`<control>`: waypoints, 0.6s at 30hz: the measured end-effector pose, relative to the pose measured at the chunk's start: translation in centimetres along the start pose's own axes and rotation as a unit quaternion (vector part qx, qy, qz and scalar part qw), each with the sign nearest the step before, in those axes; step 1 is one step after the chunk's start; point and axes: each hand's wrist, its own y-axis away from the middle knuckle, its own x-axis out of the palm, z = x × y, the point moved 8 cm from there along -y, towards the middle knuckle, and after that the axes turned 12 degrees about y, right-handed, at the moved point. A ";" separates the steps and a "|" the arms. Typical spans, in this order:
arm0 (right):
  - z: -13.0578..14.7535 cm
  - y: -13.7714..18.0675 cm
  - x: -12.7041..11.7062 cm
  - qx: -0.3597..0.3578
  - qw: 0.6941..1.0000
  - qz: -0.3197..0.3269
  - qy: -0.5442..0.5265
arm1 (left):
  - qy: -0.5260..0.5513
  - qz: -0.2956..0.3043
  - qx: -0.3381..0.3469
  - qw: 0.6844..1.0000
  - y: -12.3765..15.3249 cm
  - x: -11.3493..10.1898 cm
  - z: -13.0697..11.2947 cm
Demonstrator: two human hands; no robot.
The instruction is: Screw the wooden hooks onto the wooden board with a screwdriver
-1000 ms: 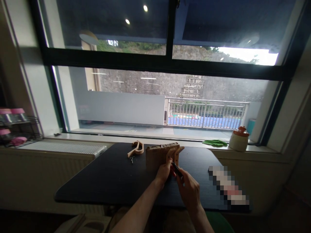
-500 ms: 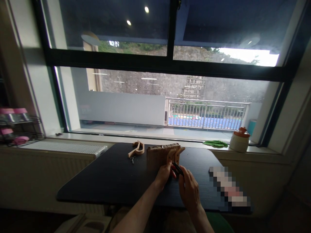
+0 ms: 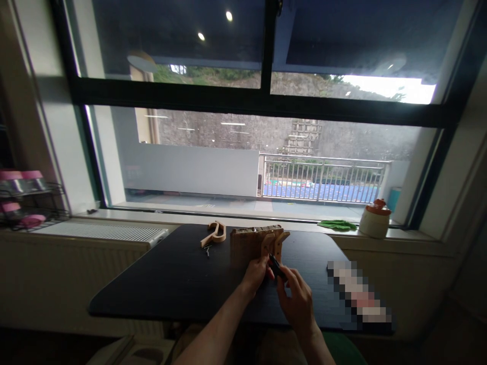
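Note:
My left hand (image 3: 255, 275) is closed at the near end of a pale wooden hook piece (image 3: 267, 245) with small holes. A second wooden hook piece (image 3: 280, 244) stands beside it on the right. Both are against a brown block (image 3: 245, 243) with a rough top edge; how they join is hidden. My right hand (image 3: 299, 293) grips a black tool (image 3: 276, 265) shaped like a screwdriver, its far end at the nearer hook piece. A reddish patch shows between the hands. Farther left lie a loose curved wooden piece (image 3: 215, 234) and several small screws (image 3: 207, 250).
The dark table (image 3: 167, 284) has rounded corners and stands against the window sill. A blurred-out flat object (image 3: 359, 294) lies at its right edge. On the sill are a green cloth (image 3: 337, 224) and a cream jar (image 3: 375, 221). A radiator (image 3: 114, 233) is at the left.
My right hand and the black tool have turned slightly, and the fingers have shifted on the handle. My left hand stays nearly where it was.

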 end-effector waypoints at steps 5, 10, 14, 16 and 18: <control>0.0 -0.1 -0.2 -0.004 1.000 -0.002 -0.004 | 0.001 0.002 0.006 1.000 -0.2 0.1 0.3; -0.1 -0.1 -0.3 0.003 1.000 -0.007 -0.006 | 0.001 0.000 0.006 1.000 -0.2 0.2 0.3; -0.3 -0.1 -0.2 0.023 1.000 -0.002 -0.009 | -0.005 -0.006 0.000 1.000 -0.2 0.1 0.1; -0.4 -0.1 -0.1 0.026 1.000 0.005 -0.014 | -0.009 -0.009 -0.004 1.000 -0.1 0.1 0.1; -0.5 -0.1 -0.1 0.028 0.999 0.003 -0.019 | -0.015 -0.009 -0.009 1.000 -0.1 0.1 0.0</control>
